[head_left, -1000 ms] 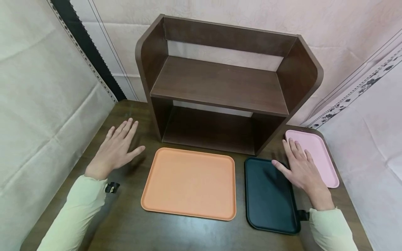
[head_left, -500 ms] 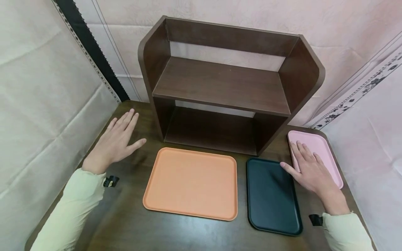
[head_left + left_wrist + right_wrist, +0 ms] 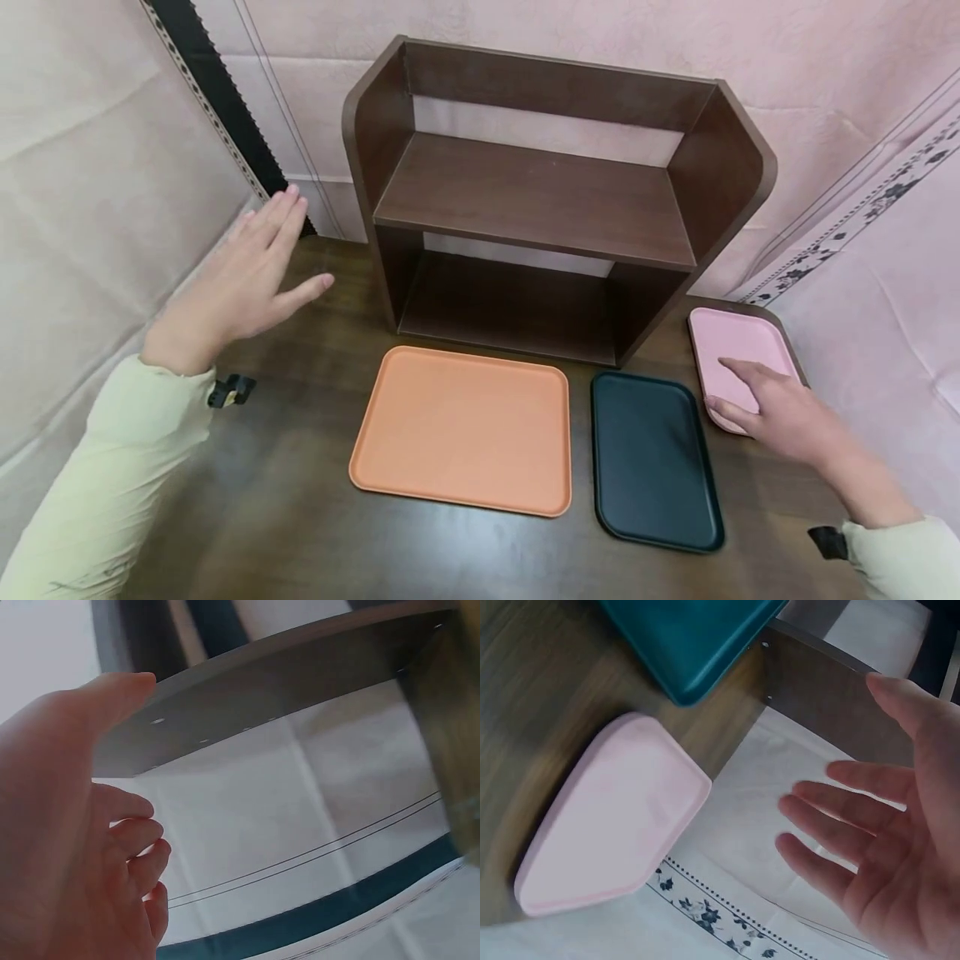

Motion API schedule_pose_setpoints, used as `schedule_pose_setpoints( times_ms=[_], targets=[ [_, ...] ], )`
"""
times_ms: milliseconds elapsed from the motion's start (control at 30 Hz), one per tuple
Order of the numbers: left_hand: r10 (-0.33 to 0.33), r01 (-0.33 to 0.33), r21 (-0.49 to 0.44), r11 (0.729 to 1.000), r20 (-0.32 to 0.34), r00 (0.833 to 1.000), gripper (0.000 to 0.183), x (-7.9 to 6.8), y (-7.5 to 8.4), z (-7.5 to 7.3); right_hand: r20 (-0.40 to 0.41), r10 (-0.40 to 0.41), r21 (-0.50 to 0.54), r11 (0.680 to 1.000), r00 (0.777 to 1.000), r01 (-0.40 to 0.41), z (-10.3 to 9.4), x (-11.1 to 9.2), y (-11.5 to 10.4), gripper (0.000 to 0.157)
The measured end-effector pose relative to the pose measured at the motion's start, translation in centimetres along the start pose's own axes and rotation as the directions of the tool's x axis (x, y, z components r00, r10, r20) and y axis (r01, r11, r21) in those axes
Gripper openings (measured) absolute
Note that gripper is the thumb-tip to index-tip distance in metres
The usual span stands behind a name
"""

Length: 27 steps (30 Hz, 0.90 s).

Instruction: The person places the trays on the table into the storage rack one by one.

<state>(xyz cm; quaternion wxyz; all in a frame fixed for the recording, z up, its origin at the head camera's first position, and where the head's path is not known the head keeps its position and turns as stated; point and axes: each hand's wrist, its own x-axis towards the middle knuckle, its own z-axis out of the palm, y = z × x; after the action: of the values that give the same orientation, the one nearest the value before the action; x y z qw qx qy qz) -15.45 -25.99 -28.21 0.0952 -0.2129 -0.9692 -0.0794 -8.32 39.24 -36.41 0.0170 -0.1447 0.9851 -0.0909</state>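
Observation:
My left hand (image 3: 236, 287), fingers extended and thumb out to the side, is raised left of the brown shelf (image 3: 536, 200), holding nothing. In the left wrist view the shelf's side panel (image 3: 262, 690) runs behind the left thumb. On the right, my right hand (image 3: 798, 421) overlaps the near part of a small pink tray (image 3: 738, 342). Seen from the right wrist, that hand (image 3: 889, 832) has loosely spread fingers and stands apart from the pink tray (image 3: 615, 825). An orange tray (image 3: 461, 433) and a dark green tray (image 3: 656, 467) lie flat in front of the shelf.
The two-level shelf stands at the back of a dark wooden table (image 3: 285, 500). Pale cloth walls (image 3: 97, 200) close in the left, back and right sides. A flowered border (image 3: 862, 225) runs along the cloth at the right.
My left hand has risen away from the table and shifted left. My right hand has moved right and towards me, turning so that fewer fingers show. The trays keep their places.

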Motion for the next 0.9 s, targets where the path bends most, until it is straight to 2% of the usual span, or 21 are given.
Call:
schedule_pose_setpoints(
  times_ms=[133, 367, 500, 700, 800, 900],
  targets=[
    [0.024, -0.023, 0.012, 1.0, -0.026, 0.999, 0.094, 1.2, 0.6, -2.5, 0.037, -0.007, 0.003, 1.0, 0.999, 0.007, -0.9, -0.5, 0.5, 0.061],
    [0.049, -0.044, 0.06, 0.997, -0.071, 0.996, 0.092, 2.9, 1.9, -6.6, 0.178, -0.018, 0.01, 1.0, 0.984, 0.016, -1.8, -1.1, 1.3, 0.043],
    [0.074, -0.066, 0.082, 0.994, -0.089, 0.993, 0.091, 3.9, 3.0, -8.1, 0.307, -0.001, 0.058, 0.998, 0.952, -0.017, -1.8, -1.4, 1.6, 0.042],
    [0.122, -0.111, 0.115, 0.987, -0.098, 0.988, 0.09, 5.4, 4.4, -9.4, 0.441, 0.022, 0.135, 0.987, 0.897, -0.09, -0.9, -2.0, 2.0, 0.041],
    [0.138, -0.125, 0.136, 0.983, -0.089, 0.986, 0.089, 6.1, 5.0, -9.7, 0.505, 0.017, 0.182, 0.975, 0.863, -0.126, -0.3, -2.4, 2.3, 0.034],
    [0.145, -0.131, 0.153, 0.979, -0.08, 0.986, 0.088, 6.7, 5.5, -9.9, 0.548, -0.028, 0.25, 0.959, 0.836, -0.132, 0.3, -3.0, 2.8, 0.023]
  ],
)
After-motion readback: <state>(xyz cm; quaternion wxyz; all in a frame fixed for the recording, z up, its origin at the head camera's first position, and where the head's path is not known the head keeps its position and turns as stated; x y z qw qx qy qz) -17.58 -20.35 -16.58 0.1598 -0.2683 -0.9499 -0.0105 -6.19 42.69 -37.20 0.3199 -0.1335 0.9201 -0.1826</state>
